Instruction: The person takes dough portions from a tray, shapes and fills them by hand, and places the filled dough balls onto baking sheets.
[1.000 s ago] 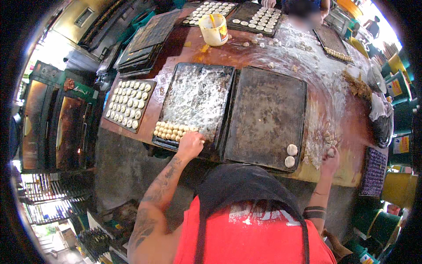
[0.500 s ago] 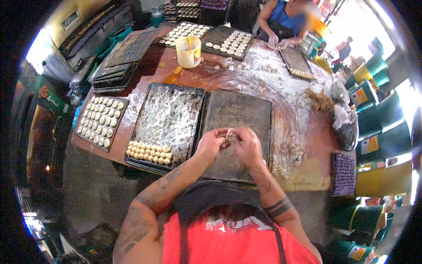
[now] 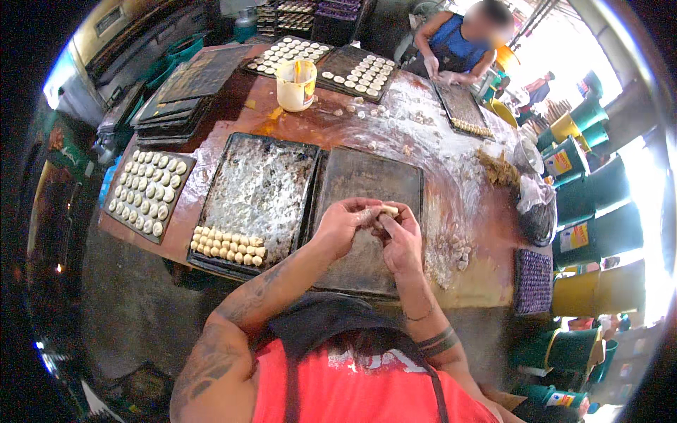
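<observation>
My left hand (image 3: 343, 230) and my right hand (image 3: 402, 243) meet over a bare dark baking tray (image 3: 374, 175). Between their fingertips is a small pale piece of dough (image 3: 388, 210), pinched by both and partly covered by the fingers. To the left, a floured baking tray (image 3: 262, 169) holds short rows of dough balls (image 3: 227, 247) at its near end. Flour and dough crumbs (image 3: 455, 252) lie on the table right of my hands.
A white tub (image 3: 295, 92) stands beyond the trays. Flat dough rounds fill a tray (image 3: 171, 204) at far left; stacked trays (image 3: 173, 116) rise behind it. Across the table a co-worker (image 3: 451, 53) handles another tray (image 3: 458, 106). Buckets (image 3: 599, 233) line the right side.
My fingers have shifted around the dough, and more of it shows above them now. The whole view has moved slightly, with the table sitting further left. The co-worker's head has come into view.
</observation>
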Demonstrator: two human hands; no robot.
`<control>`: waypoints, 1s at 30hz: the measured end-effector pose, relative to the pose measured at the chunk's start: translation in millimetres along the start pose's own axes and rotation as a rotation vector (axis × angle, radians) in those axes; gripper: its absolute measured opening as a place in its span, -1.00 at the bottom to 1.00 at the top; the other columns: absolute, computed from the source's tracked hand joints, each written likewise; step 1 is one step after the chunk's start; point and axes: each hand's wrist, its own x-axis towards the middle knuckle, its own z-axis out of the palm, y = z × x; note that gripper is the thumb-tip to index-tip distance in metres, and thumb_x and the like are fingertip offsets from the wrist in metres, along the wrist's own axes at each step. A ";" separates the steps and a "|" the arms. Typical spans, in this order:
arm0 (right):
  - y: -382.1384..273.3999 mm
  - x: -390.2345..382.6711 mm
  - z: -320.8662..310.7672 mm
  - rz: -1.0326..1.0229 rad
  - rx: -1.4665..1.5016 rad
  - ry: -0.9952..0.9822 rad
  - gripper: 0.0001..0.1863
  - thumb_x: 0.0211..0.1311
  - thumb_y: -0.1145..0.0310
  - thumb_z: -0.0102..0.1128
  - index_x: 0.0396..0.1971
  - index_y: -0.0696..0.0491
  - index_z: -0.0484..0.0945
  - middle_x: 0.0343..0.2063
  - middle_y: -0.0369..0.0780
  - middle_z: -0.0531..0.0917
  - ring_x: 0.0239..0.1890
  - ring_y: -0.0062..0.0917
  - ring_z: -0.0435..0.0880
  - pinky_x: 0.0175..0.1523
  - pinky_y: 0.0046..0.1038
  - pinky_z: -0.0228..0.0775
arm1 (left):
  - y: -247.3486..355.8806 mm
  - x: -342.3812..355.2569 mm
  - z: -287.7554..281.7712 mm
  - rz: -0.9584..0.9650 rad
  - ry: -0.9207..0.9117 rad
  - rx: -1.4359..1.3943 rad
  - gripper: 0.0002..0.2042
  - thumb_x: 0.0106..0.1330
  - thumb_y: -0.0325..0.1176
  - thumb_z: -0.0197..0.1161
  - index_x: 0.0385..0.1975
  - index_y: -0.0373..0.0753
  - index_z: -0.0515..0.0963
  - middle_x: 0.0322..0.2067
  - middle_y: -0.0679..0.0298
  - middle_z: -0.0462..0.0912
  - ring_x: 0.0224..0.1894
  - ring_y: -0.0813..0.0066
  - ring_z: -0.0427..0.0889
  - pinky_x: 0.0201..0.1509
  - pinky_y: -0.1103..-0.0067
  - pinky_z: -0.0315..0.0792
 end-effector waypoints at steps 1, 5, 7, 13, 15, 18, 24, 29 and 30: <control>-6.5 -6.3 9.7 -0.043 0.066 0.030 -0.68 0.38 0.49 0.28 0.09 0.11 0.53 -0.15 -0.19 0.68 -0.17 -0.53 0.69 -0.08 -0.40 0.62 | 2.5 -0.8 1.5 0.049 0.051 0.212 -0.72 0.41 -0.45 0.36 0.05 -0.38 0.63 -0.06 0.19 0.73 -0.13 0.49 0.71 -0.04 0.55 0.62; -17.9 0.6 -9.0 -0.412 -0.982 0.174 -0.76 0.23 0.47 0.37 -0.09 0.13 0.67 -0.07 -0.10 0.69 -0.06 -0.35 0.70 0.02 -0.36 0.58 | -19.2 -13.8 18.2 0.481 0.037 0.397 -0.69 0.45 -0.47 0.30 0.13 -0.38 0.51 -0.04 0.21 0.69 -0.05 0.49 0.69 0.07 0.53 0.61; -12.3 -0.5 -16.1 -0.545 -1.053 0.177 -0.76 0.24 0.60 0.27 -0.10 0.12 0.70 0.02 -0.16 0.67 -0.02 -0.38 0.69 0.05 -0.39 0.58 | -22.8 -1.8 13.4 0.459 0.031 0.358 -0.68 0.45 -0.49 0.28 0.14 -0.37 0.46 -0.05 0.21 0.68 -0.08 0.46 0.71 0.08 0.50 0.63; -39.9 -10.1 -19.8 -0.709 -1.187 -0.045 -0.55 0.02 0.41 0.50 0.00 0.01 0.67 0.17 -0.13 0.67 0.18 -0.12 0.62 0.28 -0.15 0.45 | -5.1 9.2 10.6 -0.040 -0.009 0.124 -0.67 0.39 -0.51 0.34 0.11 -0.39 0.51 -0.06 0.20 0.68 -0.14 0.43 0.72 -0.01 0.43 0.67; -45.7 -2.8 -25.7 -0.721 -1.107 -0.109 -0.46 -0.09 0.41 0.55 0.00 0.00 0.65 0.09 -0.14 0.71 0.16 -0.13 0.64 0.30 -0.14 0.43 | -11.7 1.5 27.2 -0.044 -0.071 0.125 -0.66 0.34 -0.49 0.39 0.08 -0.39 0.54 -0.04 0.20 0.68 -0.07 0.37 0.72 0.04 0.41 0.64; -48.9 3.1 -46.9 -0.679 -1.012 -0.341 -0.58 -0.16 0.49 0.55 -0.23 0.06 0.59 -0.05 -0.14 0.71 0.04 -0.16 0.67 0.15 -0.20 0.52 | -25.2 6.1 36.2 -0.223 -0.310 -0.131 -0.64 0.36 -0.36 0.41 0.08 -0.34 0.56 -0.03 0.22 0.66 0.04 0.34 0.66 0.13 0.34 0.56; -8.1 -17.8 -71.6 -0.413 -0.911 0.023 -0.51 -0.01 0.53 0.56 -0.05 0.12 0.55 -0.14 -0.20 0.65 -0.05 -0.43 0.67 0.10 -0.37 0.54 | -59.2 16.4 50.8 -0.244 -0.098 0.048 -0.68 0.40 -0.36 0.37 0.07 -0.35 0.59 -0.10 0.22 0.71 -0.06 0.38 0.69 0.04 0.38 0.59; 10.8 -14.2 -126.5 -0.128 -0.728 0.207 -0.66 0.24 0.35 0.43 -0.01 0.12 0.67 -0.12 -0.11 0.76 -0.06 -0.40 0.75 0.01 -0.34 0.58 | -86.3 18.7 60.3 0.264 -0.059 0.856 -0.54 0.36 -0.55 0.17 0.29 -0.34 0.49 0.08 0.02 0.70 0.11 0.26 0.68 0.23 0.46 0.52; 9.4 -13.4 -134.9 -0.124 -0.727 0.196 -0.66 0.24 0.35 0.43 -0.01 0.12 0.67 -0.12 -0.11 0.76 -0.06 -0.40 0.75 0.01 -0.34 0.58 | -99.0 19.9 56.9 0.387 -0.102 0.918 -0.45 0.33 -0.57 0.16 0.37 -0.31 0.39 0.21 -0.04 0.58 0.25 0.18 0.57 0.34 0.43 0.42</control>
